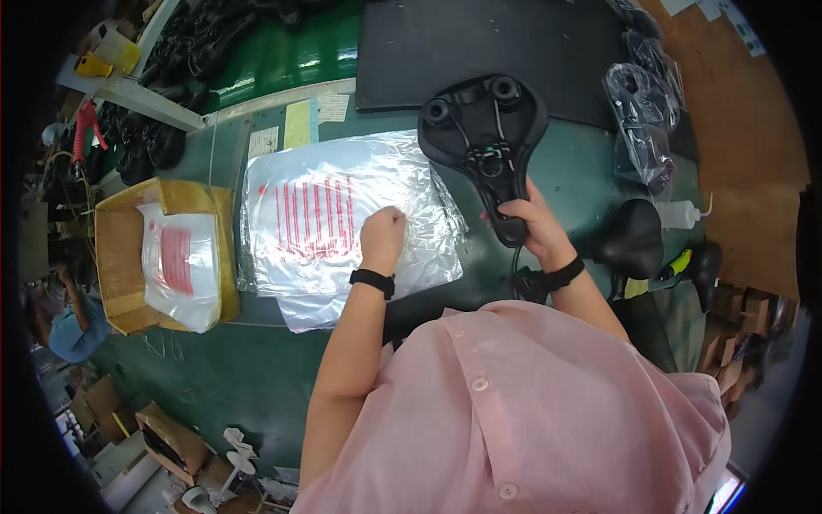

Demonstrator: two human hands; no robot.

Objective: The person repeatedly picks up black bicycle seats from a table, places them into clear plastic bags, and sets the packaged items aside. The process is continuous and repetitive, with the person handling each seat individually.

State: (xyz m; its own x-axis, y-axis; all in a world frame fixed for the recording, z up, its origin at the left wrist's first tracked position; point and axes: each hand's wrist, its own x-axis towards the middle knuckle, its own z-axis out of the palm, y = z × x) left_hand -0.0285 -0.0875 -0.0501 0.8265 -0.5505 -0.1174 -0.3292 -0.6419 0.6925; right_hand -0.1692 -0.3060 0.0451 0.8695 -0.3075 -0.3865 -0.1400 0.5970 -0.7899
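Observation:
My right hand (541, 224) is closed around the narrow nose of a black bicycle saddle (484, 137). The saddle is held underside up, so its rails and two round springs at the wide end show. My left hand (383, 242) is curled into a fist over a stack of clear plastic bags (308, 214) with red printing. Its fingertips are hidden, and whether they pinch the film cannot be made out. The bags lie on the green table, to the left of the saddle.
A cardboard box (120, 257) with more printed bags stands left. At right are a bagged saddle (640, 120), a bare black saddle (632, 238) and a white squeeze bottle (681, 214). A black mat (488, 43) covers the far side. Another person (75, 330) is at far left.

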